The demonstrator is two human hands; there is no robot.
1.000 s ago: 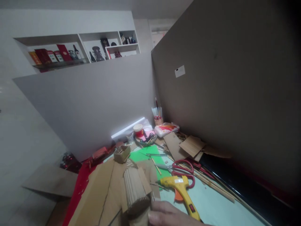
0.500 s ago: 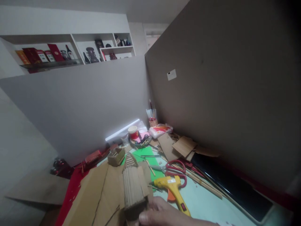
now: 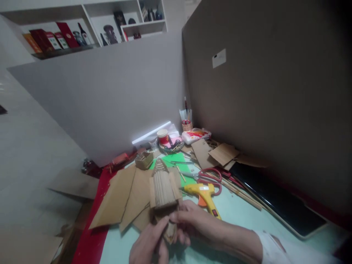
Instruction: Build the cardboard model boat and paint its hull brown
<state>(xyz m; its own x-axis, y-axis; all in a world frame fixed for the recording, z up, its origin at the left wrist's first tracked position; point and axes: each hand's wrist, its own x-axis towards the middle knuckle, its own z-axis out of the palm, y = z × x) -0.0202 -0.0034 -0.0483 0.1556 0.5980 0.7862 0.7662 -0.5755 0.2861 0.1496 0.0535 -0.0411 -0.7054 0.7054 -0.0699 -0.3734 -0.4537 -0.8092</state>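
Observation:
A cardboard model boat (image 3: 164,187) with a ridged roof and a pointed, slatted far end lies in front of me. My right hand (image 3: 192,220) closes on its near end from the right, thumb and forefinger pinched at the edge. From the left, my left hand (image 3: 150,240) grips the same near end, its fingertips meeting those of the right. The fingers hide part of that end. Just right of the boat lies a yellow glue gun (image 3: 202,190), with red-handled scissors (image 3: 210,176) behind it.
Cardboard sheets (image 3: 118,200) spread to the left, near the red table edge (image 3: 92,234). Beyond are a small cardboard box (image 3: 144,161), a green sheet (image 3: 173,161) and a tray with a red cup (image 3: 163,137). Wooden sticks (image 3: 242,192) and a black panel (image 3: 275,200) lie right.
My left hand has come into view and taken hold of the boat's near end beside my right hand. The camera view has tilted down, so the table sits higher in the picture.

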